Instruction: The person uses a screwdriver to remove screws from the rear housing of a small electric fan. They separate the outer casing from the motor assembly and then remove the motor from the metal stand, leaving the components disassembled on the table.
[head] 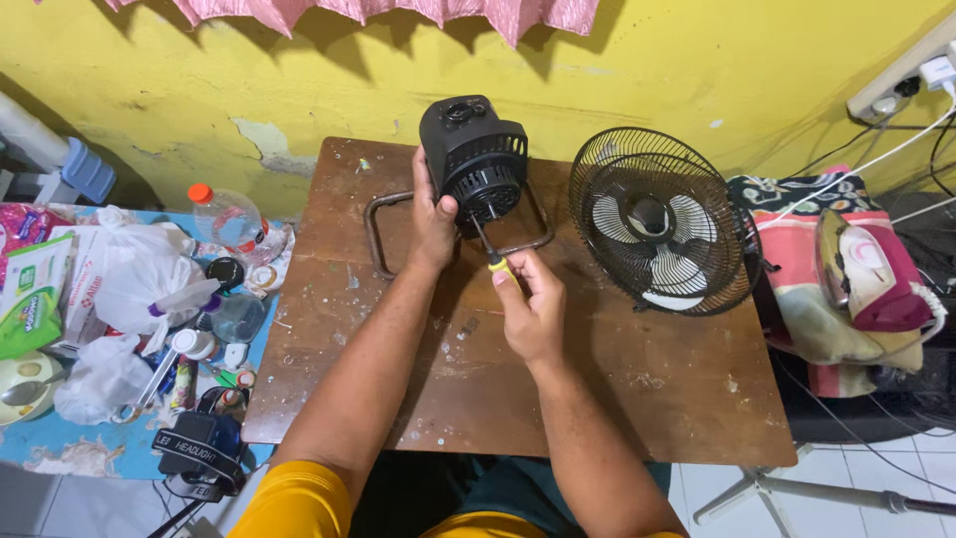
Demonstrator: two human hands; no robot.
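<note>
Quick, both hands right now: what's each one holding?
Left hand: closed around the black fan motor housing.
Right hand: closed on the screwdriver.

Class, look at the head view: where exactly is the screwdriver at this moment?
The screwdriver is near the table's middle, held in the right hand, its tip at the black motor housing that the left hand steadies.

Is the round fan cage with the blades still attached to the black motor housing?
No, the fan cage stands apart on the table, right of the motor housing that the left hand grips.
</note>
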